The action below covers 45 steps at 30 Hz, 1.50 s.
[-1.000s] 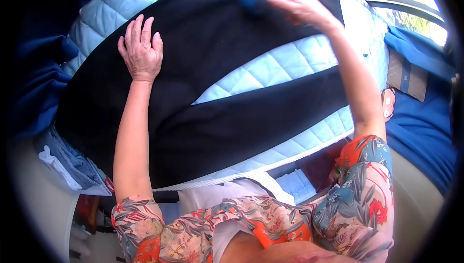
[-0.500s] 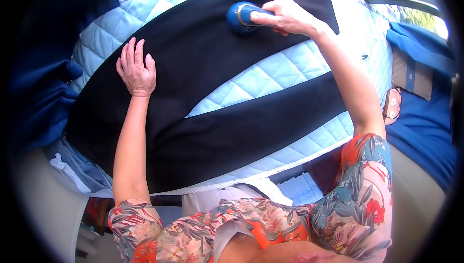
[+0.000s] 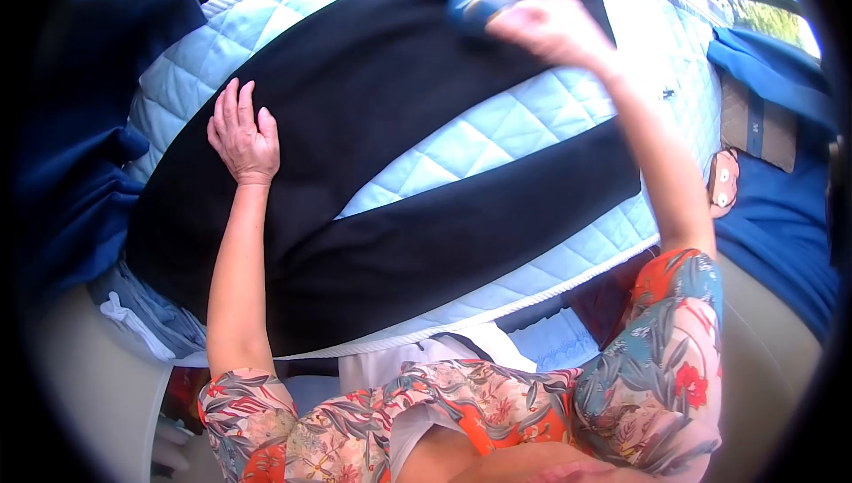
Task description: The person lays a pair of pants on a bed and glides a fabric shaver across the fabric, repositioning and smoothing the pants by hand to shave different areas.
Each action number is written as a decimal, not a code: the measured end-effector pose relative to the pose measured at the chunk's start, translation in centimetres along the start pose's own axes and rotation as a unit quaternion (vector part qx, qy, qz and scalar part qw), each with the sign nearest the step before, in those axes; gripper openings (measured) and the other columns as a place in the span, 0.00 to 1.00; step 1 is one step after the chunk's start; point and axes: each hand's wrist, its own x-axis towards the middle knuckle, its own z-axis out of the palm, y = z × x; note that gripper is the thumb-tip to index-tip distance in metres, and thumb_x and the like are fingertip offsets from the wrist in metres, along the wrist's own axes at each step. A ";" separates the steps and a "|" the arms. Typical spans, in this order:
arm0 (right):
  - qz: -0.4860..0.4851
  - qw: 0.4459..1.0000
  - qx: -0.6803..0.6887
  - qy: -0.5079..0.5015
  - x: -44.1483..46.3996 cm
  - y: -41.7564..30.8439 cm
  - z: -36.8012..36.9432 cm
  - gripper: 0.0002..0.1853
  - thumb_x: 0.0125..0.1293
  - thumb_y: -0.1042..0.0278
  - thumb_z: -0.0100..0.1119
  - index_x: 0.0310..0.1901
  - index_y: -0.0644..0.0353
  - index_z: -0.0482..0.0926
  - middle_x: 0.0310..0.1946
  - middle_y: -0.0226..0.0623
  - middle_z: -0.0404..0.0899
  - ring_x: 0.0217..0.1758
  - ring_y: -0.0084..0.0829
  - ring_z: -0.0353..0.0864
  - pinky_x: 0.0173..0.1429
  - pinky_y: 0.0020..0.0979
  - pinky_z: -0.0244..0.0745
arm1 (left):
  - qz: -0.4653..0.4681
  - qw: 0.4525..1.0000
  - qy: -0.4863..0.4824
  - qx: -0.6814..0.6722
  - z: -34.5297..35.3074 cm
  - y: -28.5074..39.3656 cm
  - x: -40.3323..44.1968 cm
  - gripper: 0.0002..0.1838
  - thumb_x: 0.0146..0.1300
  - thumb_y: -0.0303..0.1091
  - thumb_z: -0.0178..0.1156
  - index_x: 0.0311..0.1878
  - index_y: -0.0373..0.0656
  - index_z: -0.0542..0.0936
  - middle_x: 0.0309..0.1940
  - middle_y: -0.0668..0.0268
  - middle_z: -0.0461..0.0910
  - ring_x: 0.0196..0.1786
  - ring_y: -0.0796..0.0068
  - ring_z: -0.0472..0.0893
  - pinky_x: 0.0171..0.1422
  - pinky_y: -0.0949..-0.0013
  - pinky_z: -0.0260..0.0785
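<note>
We list black trousers point(image 3: 311, 155), laid flat, portion done unclear; left hand point(image 3: 244, 141) atop, fingers loosely parted, empty; right hand point(image 3: 555, 29), fingers curled round blue round-headed device point(image 3: 475, 4), over far leg point(image 3: 399, 75).

The trousers point(image 3: 479, 217) are plain black; the diamond-stitched quilt point(image 3: 479, 146) beneath is pale blue, edged in white. The round-headed handheld device point(image 3: 477, 6) is dark blue. Red, orange, teal and grey florals pattern the pale pink blouse point(image 3: 648, 376). The brown case point(image 3: 779, 141) has a blue band point(image 3: 755, 124) with a light letter M.
</note>
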 end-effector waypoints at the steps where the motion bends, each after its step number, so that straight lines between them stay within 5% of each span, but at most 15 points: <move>1: -0.091 0.995 -0.023 -0.033 -0.9 -1.8 2.9 0.30 0.56 0.31 0.53 0.34 0.56 0.83 0.27 0.44 0.80 0.36 0.43 0.82 0.44 0.38 0.75 | 0.004 1.000 0.002 -0.002 0.0 0.0 0.0 0.23 0.61 0.40 0.52 0.61 0.54 0.70 0.65 0.70 0.66 0.67 0.67 0.64 0.67 0.56 0.52; 2: -0.098 0.988 -0.034 -0.116 -2.7 -5.3 3.9 0.27 0.57 0.38 0.59 0.39 0.58 0.82 0.31 0.45 0.81 0.38 0.44 0.82 0.47 0.41 0.75 | 0.009 1.000 0.007 0.003 0.2 -0.1 -0.1 0.23 0.61 0.40 0.52 0.61 0.53 0.70 0.65 0.70 0.65 0.66 0.67 0.64 0.67 0.56 0.52; 3: -0.121 0.980 -0.035 -0.157 -3.4 -6.0 5.5 0.31 0.55 0.30 0.54 0.37 0.55 0.83 0.30 0.45 0.81 0.40 0.43 0.82 0.48 0.39 0.76 | 0.009 1.000 0.006 0.006 0.3 0.0 -0.1 0.23 0.61 0.40 0.52 0.61 0.53 0.70 0.64 0.70 0.66 0.66 0.68 0.64 0.67 0.56 0.53; 6: -0.052 0.997 0.032 -0.041 -3.5 -0.8 4.5 0.32 0.58 0.30 0.52 0.37 0.57 0.82 0.23 0.39 0.80 0.30 0.38 0.82 0.40 0.35 0.76 | 0.012 1.000 0.005 0.020 0.0 -0.2 -0.1 0.23 0.63 0.41 0.50 0.62 0.53 0.70 0.64 0.70 0.66 0.66 0.67 0.64 0.66 0.57 0.54; 8: 0.113 0.990 0.081 -0.016 -3.9 4.8 0.4 0.32 0.59 0.30 0.50 0.34 0.59 0.81 0.17 0.30 0.74 0.20 0.25 0.75 0.29 0.27 0.71 | 0.015 1.000 0.005 0.019 0.1 0.0 -0.1 0.23 0.64 0.42 0.49 0.62 0.53 0.70 0.64 0.70 0.66 0.66 0.67 0.64 0.67 0.58 0.55; 9: 0.121 0.991 0.046 -0.028 -3.8 9.8 -1.7 0.30 0.60 0.32 0.50 0.31 0.58 0.79 0.14 0.24 0.66 0.16 0.15 0.67 0.21 0.21 0.62 | 0.014 1.000 0.006 0.018 0.2 -0.1 -0.1 0.23 0.64 0.42 0.49 0.62 0.53 0.70 0.64 0.70 0.66 0.66 0.67 0.64 0.67 0.57 0.55; 14: 0.251 0.956 0.137 0.063 -5.2 17.3 -5.3 0.26 0.64 0.39 0.52 0.29 0.58 0.76 0.14 0.22 0.67 0.13 0.13 0.66 0.16 0.17 0.59 | 0.006 1.000 -0.003 0.026 0.0 0.0 0.0 0.23 0.64 0.42 0.49 0.63 0.53 0.69 0.65 0.71 0.65 0.67 0.67 0.63 0.67 0.57 0.54; 16: 0.186 0.981 0.037 0.031 -4.6 14.7 -3.4 0.26 0.64 0.38 0.52 0.29 0.57 0.76 0.14 0.22 0.68 0.14 0.14 0.67 0.19 0.18 0.62 | 0.005 1.000 -0.002 0.023 0.1 0.0 0.0 0.23 0.64 0.42 0.49 0.63 0.53 0.69 0.65 0.71 0.65 0.67 0.67 0.63 0.67 0.57 0.54; 20: 0.121 0.982 0.117 -0.085 -5.3 6.3 -1.7 0.31 0.59 0.31 0.52 0.27 0.57 0.75 0.16 0.26 0.70 0.16 0.16 0.68 0.24 0.21 0.65 | 0.007 1.000 -0.002 0.014 0.0 0.1 0.0 0.23 0.63 0.42 0.49 0.63 0.53 0.69 0.65 0.70 0.65 0.67 0.67 0.63 0.67 0.57 0.54; 26: 0.242 0.941 0.199 0.130 -3.6 17.3 -5.0 0.22 0.64 0.42 0.55 0.27 0.55 0.74 0.13 0.23 0.68 0.13 0.14 0.66 0.19 0.18 0.61 | 0.007 1.000 -0.004 0.009 -0.2 0.2 0.1 0.23 0.64 0.42 0.48 0.63 0.53 0.69 0.65 0.70 0.65 0.67 0.66 0.63 0.67 0.57 0.53; 30: 0.163 0.971 0.163 0.057 -2.6 12.0 -4.4 0.22 0.63 0.42 0.56 0.30 0.57 0.74 0.14 0.24 0.68 0.14 0.13 0.67 0.19 0.18 0.62 | 0.006 1.000 -0.002 0.013 0.0 0.1 0.1 0.23 0.62 0.40 0.50 0.62 0.53 0.69 0.65 0.69 0.65 0.67 0.68 0.63 0.67 0.56 0.52; 34: 0.173 0.953 0.193 0.155 0.7 14.1 -5.1 0.23 0.63 0.41 0.54 0.32 0.57 0.75 0.16 0.25 0.70 0.15 0.14 0.67 0.20 0.18 0.63 | 0.005 1.000 -0.002 0.011 0.1 0.1 0.1 0.23 0.62 0.41 0.50 0.62 0.53 0.69 0.65 0.70 0.65 0.67 0.68 0.63 0.67 0.56 0.52; 40: 0.156 0.984 0.041 0.074 -1.3 10.2 -5.2 0.22 0.65 0.46 0.54 0.32 0.62 0.75 0.16 0.26 0.70 0.13 0.17 0.68 0.20 0.20 0.64 | 0.002 1.000 -0.007 0.016 -0.2 0.2 0.2 0.23 0.63 0.41 0.49 0.62 0.52 0.70 0.65 0.69 0.66 0.66 0.66 0.64 0.67 0.57 0.55; 42: 0.200 0.967 0.147 0.054 -2.9 11.2 -3.4 0.21 0.65 0.47 0.55 0.31 0.60 0.75 0.15 0.27 0.71 0.13 0.16 0.68 0.18 0.18 0.64 | -0.003 1.000 -0.008 0.017 -0.3 0.2 0.1 0.23 0.63 0.40 0.49 0.62 0.52 0.70 0.64 0.69 0.66 0.66 0.66 0.64 0.67 0.57 0.55; 45: 0.200 0.931 0.257 0.167 -2.7 14.8 -3.6 0.20 0.64 0.47 0.57 0.32 0.59 0.74 0.15 0.26 0.70 0.13 0.15 0.68 0.18 0.18 0.64 | 0.001 1.000 -0.005 0.016 -0.3 0.2 0.2 0.23 0.62 0.40 0.50 0.61 0.52 0.70 0.64 0.69 0.66 0.66 0.66 0.65 0.67 0.58 0.55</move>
